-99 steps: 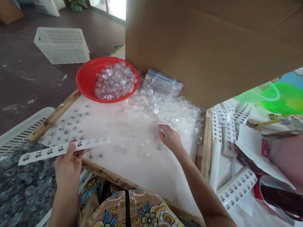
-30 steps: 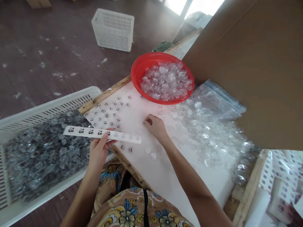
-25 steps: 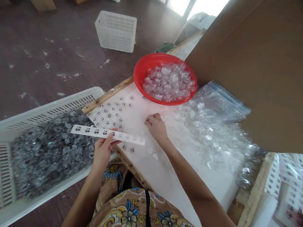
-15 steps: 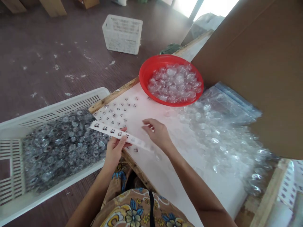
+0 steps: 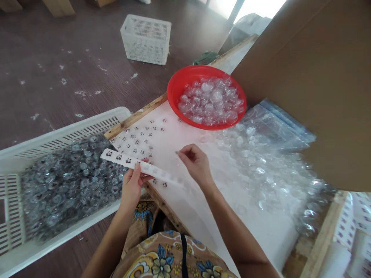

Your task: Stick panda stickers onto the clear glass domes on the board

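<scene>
My left hand (image 5: pixel 132 187) is closed on a white strip of panda stickers (image 5: pixel 119 157), thumb on top and fingers beneath. Small black-and-white panda faces run along the strip's left part; past my thumb it is blank and trails right over the white tabletop (image 5: pixel 185 204). Apart from the strip, my right hand (image 5: pixel 196 164) pinches a tiny dark-edged piece, apparently a panda sticker (image 5: pixel 177 153), between thumb and forefinger. Loose panda stickers (image 5: pixel 136 143) lie spread on the tabletop's left corner.
A red basin (image 5: pixel 173 102) of clear plastic pieces stands behind my hands. Clear pieces (image 5: pixel 269 177) and plastic bags (image 5: pixel 281 127) pile up at right, beside a cardboard box (image 5: pixel 313 85). A white crate (image 5: pixel 87 227) of small pieces sits left; another white basket (image 5: pixel 146 42) is on the floor.
My right hand's fingers have closed into a pinch on a small sticker. One panda fewer shows on the strip near my left thumb. The view has shifted slightly.
</scene>
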A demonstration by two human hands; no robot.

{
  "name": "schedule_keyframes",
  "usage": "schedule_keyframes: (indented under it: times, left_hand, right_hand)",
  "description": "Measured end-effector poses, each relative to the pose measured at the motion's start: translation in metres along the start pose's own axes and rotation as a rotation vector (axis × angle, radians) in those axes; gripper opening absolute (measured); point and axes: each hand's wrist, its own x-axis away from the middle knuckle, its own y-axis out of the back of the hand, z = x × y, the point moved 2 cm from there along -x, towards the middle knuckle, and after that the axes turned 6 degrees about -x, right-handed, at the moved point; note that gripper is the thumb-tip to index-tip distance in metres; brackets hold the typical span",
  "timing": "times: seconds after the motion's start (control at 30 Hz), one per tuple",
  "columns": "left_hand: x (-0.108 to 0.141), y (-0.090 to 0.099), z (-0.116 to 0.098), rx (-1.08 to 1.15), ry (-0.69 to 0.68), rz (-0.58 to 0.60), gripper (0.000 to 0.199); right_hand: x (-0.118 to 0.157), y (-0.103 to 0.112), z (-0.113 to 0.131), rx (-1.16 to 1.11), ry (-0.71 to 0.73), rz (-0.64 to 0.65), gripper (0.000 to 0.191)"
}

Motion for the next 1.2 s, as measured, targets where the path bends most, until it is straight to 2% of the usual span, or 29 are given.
schedule_keyframes:
  times: [0.1, 0.23, 0.47, 0.57, 0.67, 0.73, 0.8, 0.9, 0.97, 1.1, 1.2]
  left_hand:
    - [-0.001, 0.009, -0.006, -0.012, -0.023, -0.042, 0.046]
    - [0.001, 0.016, -0.007, 0.003, -0.026, -0.042, 0.043]
    - [0.003, 0.014, -0.002, 0.031, 0.001, -0.045, 0.044]
    - [0.004, 0.011, -0.002, 0.014, 0.003, -0.025, 0.046]
    - [0.006, 0.005, -0.002, 0.000, 0.016, 0.027, 0.046]
    - [0.009, 0.001, 0.001, -0.009, 0.027, 0.074, 0.046]
    - [0.011, -0.004, 0.005, -0.030, 0.033, 0.110, 0.048]
    - [0.016, -0.012, 0.011, -0.071, 0.042, 0.179, 0.050]
    - [0.019, -0.017, 0.014, -0.103, 0.040, 0.224, 0.048]
    - [0.022, -0.020, 0.015, -0.199, -0.032, 0.306, 0.039]
    - [0.023, -0.021, 0.015, -0.287, -0.085, 0.340, 0.035]
  right_hand:
    - [-0.005, 0.013, -0.021, 0.119, -0.099, 0.080, 0.010]
    - [0.001, 0.007, -0.036, 0.242, -0.097, 0.157, 0.007]
    - [0.005, -0.010, -0.038, 0.562, 0.020, 0.167, 0.009]
    - [0.004, -0.010, -0.041, 0.609, 0.018, 0.135, 0.010]
    - [0.003, -0.007, -0.038, 0.617, -0.005, 0.130, 0.020]
    - [0.005, -0.005, -0.030, 0.593, -0.007, 0.102, 0.020]
    - [0.008, -0.007, -0.016, 0.475, -0.003, 0.095, 0.015]
    - [0.014, -0.018, 0.008, 0.185, 0.002, 0.214, 0.019]
    - [0.017, -0.027, 0.019, 0.082, 0.033, 0.287, 0.019]
    - [0.023, -0.035, 0.023, 0.051, 0.111, 0.260, 0.016]
    - [0.030, -0.035, 0.020, 0.017, 0.100, 0.253, 0.013]
